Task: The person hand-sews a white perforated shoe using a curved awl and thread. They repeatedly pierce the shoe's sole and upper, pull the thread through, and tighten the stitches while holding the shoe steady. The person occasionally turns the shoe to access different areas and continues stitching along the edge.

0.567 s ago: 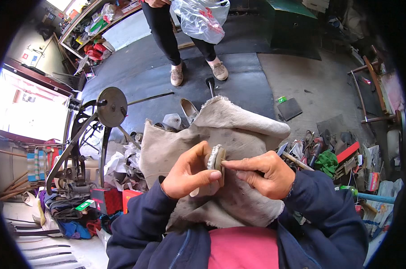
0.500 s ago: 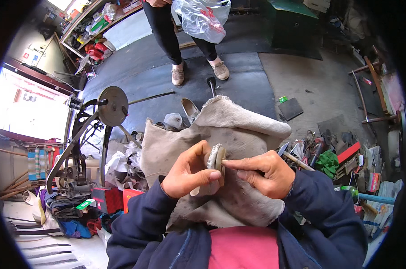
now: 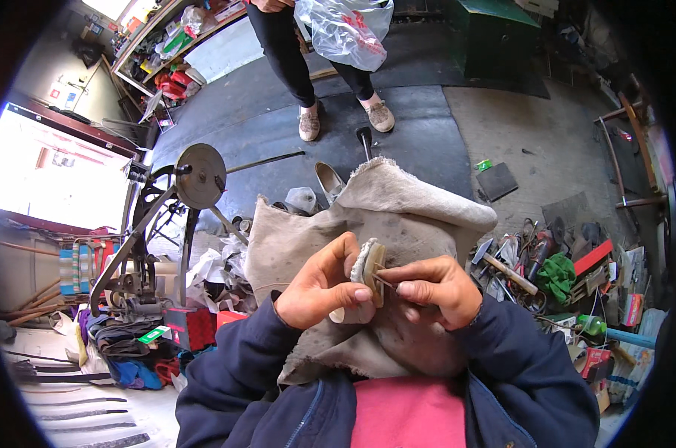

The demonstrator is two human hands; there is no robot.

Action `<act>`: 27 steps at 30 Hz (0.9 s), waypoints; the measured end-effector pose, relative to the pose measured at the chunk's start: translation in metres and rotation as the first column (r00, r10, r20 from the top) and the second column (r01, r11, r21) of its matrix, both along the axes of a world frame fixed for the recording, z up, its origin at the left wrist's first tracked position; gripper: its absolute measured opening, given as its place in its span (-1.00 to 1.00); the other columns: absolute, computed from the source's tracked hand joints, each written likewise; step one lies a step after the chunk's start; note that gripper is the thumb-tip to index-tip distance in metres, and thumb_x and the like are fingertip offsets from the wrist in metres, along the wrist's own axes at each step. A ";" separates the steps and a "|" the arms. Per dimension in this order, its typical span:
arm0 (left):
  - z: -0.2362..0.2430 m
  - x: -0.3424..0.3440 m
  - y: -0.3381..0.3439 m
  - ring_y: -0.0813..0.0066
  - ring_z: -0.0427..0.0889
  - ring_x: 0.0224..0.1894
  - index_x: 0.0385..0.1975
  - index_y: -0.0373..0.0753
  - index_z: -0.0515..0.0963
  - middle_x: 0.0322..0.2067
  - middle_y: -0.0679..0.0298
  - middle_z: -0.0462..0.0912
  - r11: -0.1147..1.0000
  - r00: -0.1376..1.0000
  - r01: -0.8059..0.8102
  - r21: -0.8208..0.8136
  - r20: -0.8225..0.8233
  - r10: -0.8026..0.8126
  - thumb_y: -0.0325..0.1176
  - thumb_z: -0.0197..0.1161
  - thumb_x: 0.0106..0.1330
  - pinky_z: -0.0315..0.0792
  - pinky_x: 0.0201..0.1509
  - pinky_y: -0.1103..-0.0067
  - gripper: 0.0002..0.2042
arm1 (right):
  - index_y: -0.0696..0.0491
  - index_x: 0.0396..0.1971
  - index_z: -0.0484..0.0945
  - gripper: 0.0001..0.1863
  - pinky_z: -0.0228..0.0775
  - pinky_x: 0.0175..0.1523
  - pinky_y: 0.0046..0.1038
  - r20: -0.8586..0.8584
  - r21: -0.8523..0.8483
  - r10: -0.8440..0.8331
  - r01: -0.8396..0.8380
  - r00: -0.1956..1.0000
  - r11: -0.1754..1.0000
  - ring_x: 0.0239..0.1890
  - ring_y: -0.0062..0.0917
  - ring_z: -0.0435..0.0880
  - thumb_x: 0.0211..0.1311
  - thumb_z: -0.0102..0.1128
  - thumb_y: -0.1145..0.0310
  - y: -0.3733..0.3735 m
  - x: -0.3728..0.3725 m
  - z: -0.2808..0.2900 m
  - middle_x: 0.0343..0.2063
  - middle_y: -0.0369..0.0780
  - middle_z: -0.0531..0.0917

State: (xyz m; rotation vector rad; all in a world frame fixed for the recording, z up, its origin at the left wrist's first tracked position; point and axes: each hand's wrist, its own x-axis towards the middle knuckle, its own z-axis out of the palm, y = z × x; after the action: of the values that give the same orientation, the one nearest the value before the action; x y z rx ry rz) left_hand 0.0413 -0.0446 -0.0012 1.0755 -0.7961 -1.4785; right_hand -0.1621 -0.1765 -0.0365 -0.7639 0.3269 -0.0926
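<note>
My left hand (image 3: 324, 287) is closed around a pale shoe (image 3: 350, 313), held over my lap with its tan sole (image 3: 376, 278) turned to the right. A whitish, rough edge runs along the sole's left side. Close against that sole, my right hand (image 3: 441, 290) is pinched, thumb against fingers. A thin, dark sliver shows between the fingertips and the sole; what it is cannot be made out. Under both hands a stained beige cloth (image 3: 420, 246) covers my lap.
A hand-wheel sewing machine (image 3: 200, 177) stands at left. Another shoe (image 3: 328, 181) lies beyond the cloth. Tools, including a hammer (image 3: 506, 270), are heaped at right. A person (image 3: 285, 56) stands ahead with a plastic bag (image 3: 345, 30). Dark strips (image 3: 84, 411) lie at lower left.
My right hand has gone from an extended index finger touching the sole to a pinch beside it. The shoe has turned slightly, showing more sole. The whole view has shifted a little.
</note>
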 end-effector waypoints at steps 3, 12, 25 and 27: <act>0.000 0.001 -0.003 0.48 0.66 -0.13 -0.23 -0.17 0.25 -0.23 0.22 0.65 0.999 0.999 0.035 0.015 0.014 -0.035 -0.46 0.37 0.35 0.51 -0.02 0.54 -0.68 | 0.19 0.08 0.66 -0.69 0.44 -0.37 -0.55 -0.056 0.141 0.033 -0.025 0.998 0.990 -0.51 -0.62 0.58 0.36 0.25 0.51 -0.003 -0.002 0.007 -0.39 -0.25 0.70; -0.003 0.004 -0.009 0.46 0.66 -0.09 -0.24 -0.19 0.25 -0.21 0.21 0.62 0.996 0.996 0.088 -0.012 0.005 -0.088 -0.47 0.36 0.35 0.49 0.00 0.55 -0.68 | 0.12 0.08 0.67 -0.67 0.39 -0.45 -0.60 -0.133 -0.110 0.062 -0.076 0.989 0.991 -0.45 -0.71 0.64 0.33 0.31 0.47 -0.013 -0.002 0.018 -0.36 -0.25 0.74; -0.005 0.002 -0.002 0.58 0.60 -0.19 -0.19 -0.22 0.33 -0.21 0.26 0.62 1.000 0.998 0.020 0.001 -0.065 -0.020 -0.38 0.34 0.38 0.48 -0.13 0.64 -0.74 | 0.11 0.10 0.67 -0.67 0.45 -0.31 -0.61 -0.011 -0.343 0.089 -0.087 0.996 0.935 -0.44 -0.74 0.55 0.37 0.25 0.56 -0.021 -0.009 0.021 -0.40 -0.30 0.72; -0.003 -0.002 0.000 0.59 0.61 -0.21 -0.15 -0.25 0.36 -0.23 0.24 0.63 1.000 0.998 -0.018 -0.020 -0.057 0.017 -0.37 0.34 0.39 0.48 -0.17 0.65 -0.74 | 0.10 0.10 0.68 -0.67 0.44 -0.31 -0.61 -0.006 -0.378 0.116 -0.110 0.993 0.919 -0.45 -0.74 0.55 0.36 0.25 0.57 -0.024 -0.011 0.024 -0.42 -0.31 0.72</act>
State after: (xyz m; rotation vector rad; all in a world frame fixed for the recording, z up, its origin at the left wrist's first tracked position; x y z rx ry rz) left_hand 0.0392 -0.0450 -0.0040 1.0184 -0.7586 -1.4762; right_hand -0.1730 -0.2008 -0.0123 -1.1631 0.2503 -0.0526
